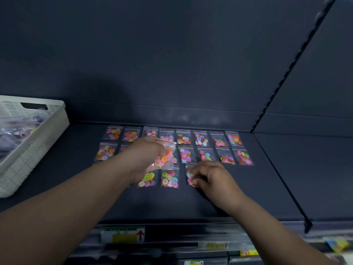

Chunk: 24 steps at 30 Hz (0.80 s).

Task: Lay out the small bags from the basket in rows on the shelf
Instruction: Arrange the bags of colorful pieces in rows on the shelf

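The left hand [147, 155] has its grip closed round a bunch of button bags [165, 153], just above the middle row [186, 155]. The right hand [212, 176], fingers curled, pinches a single bag [189, 176] at the right end of the near row [169, 178] on the dark shelf [248, 188]. The far row [200, 139] lies beyond. The white basket [44, 129] sits far left.

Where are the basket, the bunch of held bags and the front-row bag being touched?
basket [38, 142]: head view, right wall.
held bags [166, 152]: head view, buttons inside.
touched bag [188, 175]: head view, left edge.
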Motion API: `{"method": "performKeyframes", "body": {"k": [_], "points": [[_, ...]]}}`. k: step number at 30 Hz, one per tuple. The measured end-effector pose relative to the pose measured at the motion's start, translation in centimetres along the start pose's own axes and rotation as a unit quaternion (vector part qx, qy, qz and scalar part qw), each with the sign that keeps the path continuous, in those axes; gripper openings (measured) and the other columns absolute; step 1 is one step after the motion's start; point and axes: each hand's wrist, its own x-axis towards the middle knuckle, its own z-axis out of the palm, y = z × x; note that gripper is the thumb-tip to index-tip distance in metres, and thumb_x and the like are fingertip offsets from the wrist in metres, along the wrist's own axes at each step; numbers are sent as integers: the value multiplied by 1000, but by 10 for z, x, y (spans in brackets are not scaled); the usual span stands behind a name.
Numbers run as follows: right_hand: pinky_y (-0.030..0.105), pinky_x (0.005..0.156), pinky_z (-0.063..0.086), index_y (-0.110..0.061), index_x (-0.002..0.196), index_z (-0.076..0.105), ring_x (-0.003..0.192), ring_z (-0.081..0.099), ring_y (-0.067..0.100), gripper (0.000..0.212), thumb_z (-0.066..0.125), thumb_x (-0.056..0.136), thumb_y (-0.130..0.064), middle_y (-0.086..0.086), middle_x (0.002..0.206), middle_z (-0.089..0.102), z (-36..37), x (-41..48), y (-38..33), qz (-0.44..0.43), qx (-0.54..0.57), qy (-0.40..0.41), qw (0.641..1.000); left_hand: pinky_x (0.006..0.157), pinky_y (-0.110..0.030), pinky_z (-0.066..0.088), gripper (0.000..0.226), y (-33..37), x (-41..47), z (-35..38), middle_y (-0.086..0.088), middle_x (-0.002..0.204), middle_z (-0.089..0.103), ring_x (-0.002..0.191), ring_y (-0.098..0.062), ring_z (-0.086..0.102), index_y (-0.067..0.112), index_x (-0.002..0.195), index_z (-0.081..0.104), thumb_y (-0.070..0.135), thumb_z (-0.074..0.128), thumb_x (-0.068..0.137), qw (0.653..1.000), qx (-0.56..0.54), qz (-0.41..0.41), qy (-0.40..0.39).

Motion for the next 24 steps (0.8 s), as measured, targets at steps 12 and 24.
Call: {"method": "performKeyframes", "body": {"k": [12,24], "points": [[20,93,39,-21,103,70,107,51,12,17,66,86,-23,-10,109,63,6,1,-1,-35,16,-35,999,64,-27,49,19,-6,-13,4,-8,90,65,80,-18,60,13,83,59,-5,61,83,998,47,37,-7],[22,56,46,-12,90,61,54,57,9,17,65,81,2,4,66,60,-36,0,-49,177,502,-40,845,70,-39,58,19,-7,-17,33,-10,81,65,74,-22,64,11,82,56,-5,66,80,995,16,101,-20]]}}
